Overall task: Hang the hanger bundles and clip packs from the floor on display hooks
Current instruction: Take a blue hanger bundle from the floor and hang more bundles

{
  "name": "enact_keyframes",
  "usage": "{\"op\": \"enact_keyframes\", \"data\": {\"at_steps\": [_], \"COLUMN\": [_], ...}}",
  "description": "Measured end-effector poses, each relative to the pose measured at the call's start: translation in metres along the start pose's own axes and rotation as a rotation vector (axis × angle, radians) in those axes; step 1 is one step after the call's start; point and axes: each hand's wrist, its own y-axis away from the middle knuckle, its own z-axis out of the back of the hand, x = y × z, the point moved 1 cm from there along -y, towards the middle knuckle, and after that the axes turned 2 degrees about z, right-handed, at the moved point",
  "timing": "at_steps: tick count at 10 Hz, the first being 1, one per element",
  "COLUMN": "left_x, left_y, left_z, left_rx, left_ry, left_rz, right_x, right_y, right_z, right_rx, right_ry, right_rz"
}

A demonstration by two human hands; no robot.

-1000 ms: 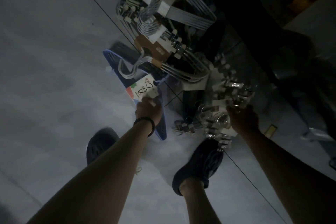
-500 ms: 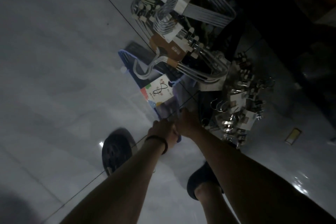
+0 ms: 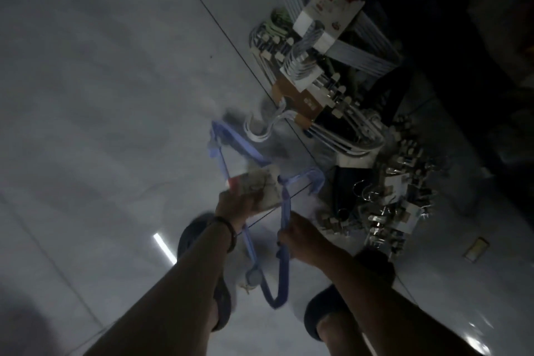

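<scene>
Lifted clear of the floor since half a sec ago, the blue hanger bundle (image 3: 254,211) now hangs between both hands instead of lying beside the pile, and the label card (image 3: 258,189) that faced up then is blurred and tipped toward the camera. Left hand (image 3: 235,206), wrist w/ a dark band, is clamped on the card end of the bundle; right hand (image 3: 302,235), which a sec ago was over by the clip packs (image 3: 390,208), has crossed in and is closed on the blue bar just right of the card. Both forearms reach forward and down, nearly parallel, wrists close together, the bundle's lower corner dangling between them above the person's dark shoes. Judged from this, pickup of one bundle is done and carry to a display hook comes next; no hook is in view. Beyond the card, still on the pale tiled floor (image 3: 101,95): white hanger bundles (image 3: 341,130) w/ a brown sleeve, a second white set under a red-and-white card (image 3: 329,16) farther off, and the clip packs to the right of the blue bundle, so most of the stock is yet to be hung. Light is dim; finger detail can't be made out.
</scene>
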Motion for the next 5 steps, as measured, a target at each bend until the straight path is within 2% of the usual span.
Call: {"op": "enact_keyframes", "data": {"at_steps": [1, 2, 3, 4, 5], "left_x": [0.004, 0.006, -0.009, -0.031, -0.047], "left_y": [0.062, 0.078, 0.073, 0.055, 0.034], "left_z": [0.019, 0.026, 0.037, 0.044, 0.04], "left_rx": [0.045, -0.034, -0.046, 0.016, 0.006], "left_ry": [0.138, 0.251, 0.292, 0.262, 0.123], "left_rz": [0.075, -0.037, -0.148, -0.171, -0.253], "right_x": [0.002, 0.008, 0.007, 0.0, -0.006], "right_y": [0.052, 0.061, 0.046, 0.01, -0.031], "right_z": [0.02, 0.056, 0.114, 0.162, 0.18], "right_rx": [0.092, -0.124, -0.575, -0.644, -0.413], "right_ry": [0.477, 0.238, 0.175, 0.545, 0.56], "right_rz": [0.221, 0.172, -0.01, -0.06, -0.103]}}
